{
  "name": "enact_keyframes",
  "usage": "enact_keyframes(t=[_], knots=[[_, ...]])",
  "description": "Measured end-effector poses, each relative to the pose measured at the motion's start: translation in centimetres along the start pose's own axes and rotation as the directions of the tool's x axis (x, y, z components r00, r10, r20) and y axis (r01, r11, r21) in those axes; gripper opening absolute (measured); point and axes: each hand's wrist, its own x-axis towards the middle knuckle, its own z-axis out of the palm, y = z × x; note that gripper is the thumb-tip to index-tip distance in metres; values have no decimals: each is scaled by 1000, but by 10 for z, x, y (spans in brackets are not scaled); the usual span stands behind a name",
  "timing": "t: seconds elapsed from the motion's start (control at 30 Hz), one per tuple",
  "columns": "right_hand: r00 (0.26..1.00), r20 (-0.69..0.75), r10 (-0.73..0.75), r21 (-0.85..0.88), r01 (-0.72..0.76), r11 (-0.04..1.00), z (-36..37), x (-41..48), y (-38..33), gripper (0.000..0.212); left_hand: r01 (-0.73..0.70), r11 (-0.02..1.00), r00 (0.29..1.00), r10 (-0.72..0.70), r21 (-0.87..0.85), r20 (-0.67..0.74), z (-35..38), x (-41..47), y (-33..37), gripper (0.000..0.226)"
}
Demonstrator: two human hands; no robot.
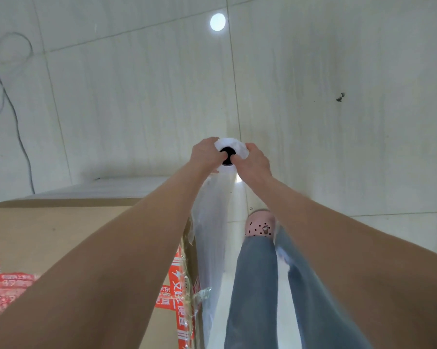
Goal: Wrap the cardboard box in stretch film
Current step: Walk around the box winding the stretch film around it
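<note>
A large cardboard box (61, 238) with red printed tape fills the lower left. Both arms reach forward past its right edge. My left hand (205, 153) and my right hand (255, 163) grip the top end of an upright roll of stretch film (231, 144), one on each side of its dark core hole. A sheet of clear film (212, 222) runs down from the roll along the box's right side, where it clings to the cardboard and tape.
Pale tiled floor lies all around. My leg in blue jeans (257, 285) and a pink shoe (261, 224) stand right of the box. A grey cable (16, 114) trails along the floor at far left. A round light reflection (217, 22) shows on the tiles ahead.
</note>
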Motion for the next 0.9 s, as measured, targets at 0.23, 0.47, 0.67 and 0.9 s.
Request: enact_keyframes(t=[0.23, 0.47, 0.67, 0.9], knots=[[999, 9, 45, -24, -44, 999, 4, 11, -16, 40, 52, 996, 998, -55, -68, -44, -10, 9, -2, 24], [999, 35, -17, -66, 20, 998, 15, 20, -41, 43, 94, 991, 990, -104, -98, -95, -35, 18, -6, 23], [995, 88, -42, -81, 49, 995, 27, 27, -61, 38, 119, 990, 980, -130, -81, -151, -51, 23, -17, 24], [995, 95, -26, -55, 31, 998, 41, 29, -71, 50, 147, 981, 974, -166, -125, -153, -67, 26, -25, 21]])
